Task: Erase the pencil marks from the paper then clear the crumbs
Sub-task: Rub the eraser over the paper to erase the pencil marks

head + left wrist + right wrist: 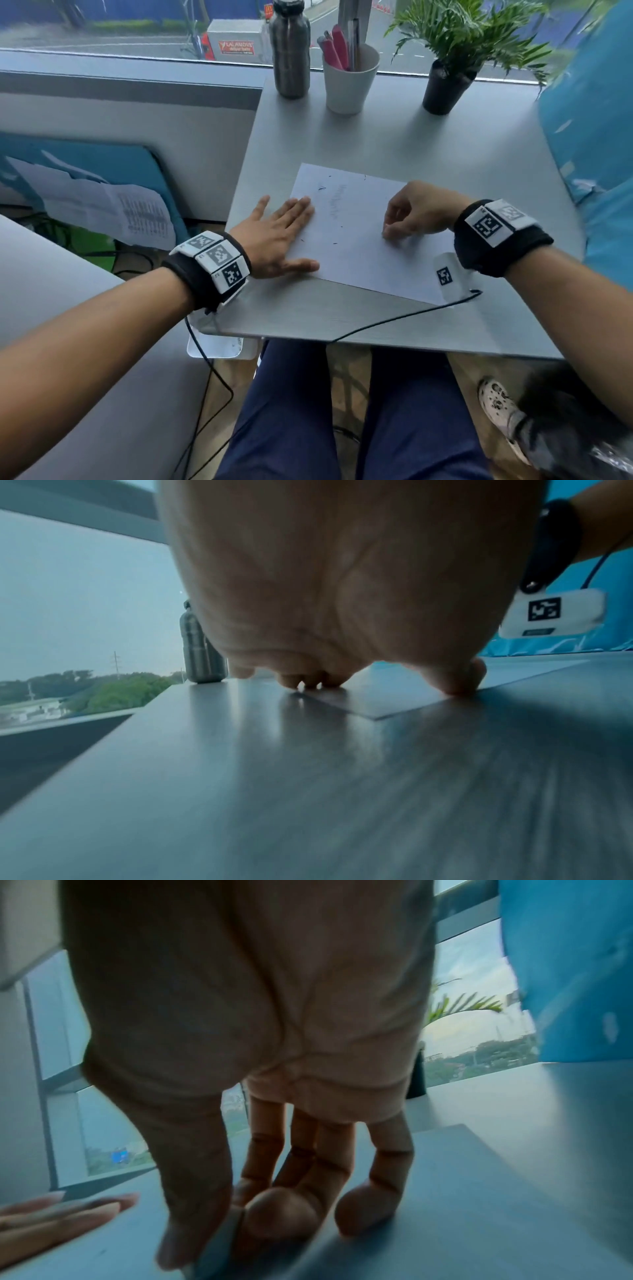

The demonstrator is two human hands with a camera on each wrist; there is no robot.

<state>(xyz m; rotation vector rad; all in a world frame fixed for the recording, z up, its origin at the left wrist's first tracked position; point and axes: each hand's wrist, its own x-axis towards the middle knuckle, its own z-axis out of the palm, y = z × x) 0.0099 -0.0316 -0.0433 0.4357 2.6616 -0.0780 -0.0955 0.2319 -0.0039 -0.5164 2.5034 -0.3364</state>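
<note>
A white sheet of paper lies on the grey table, with faint pencil marks near its upper left and a few dark specks scattered mid-sheet. My left hand lies flat with straight fingers, pressing down the sheet's left edge; in the left wrist view the fingertips touch the paper. My right hand hovers low over the sheet's right half, fingers curled down. In the right wrist view the thumb and fingers pinch a small pale eraser against the paper.
At the table's far edge stand a steel bottle, a white cup of pens and a potted plant. A black cable crosses the near edge. A blue surface borders the right side.
</note>
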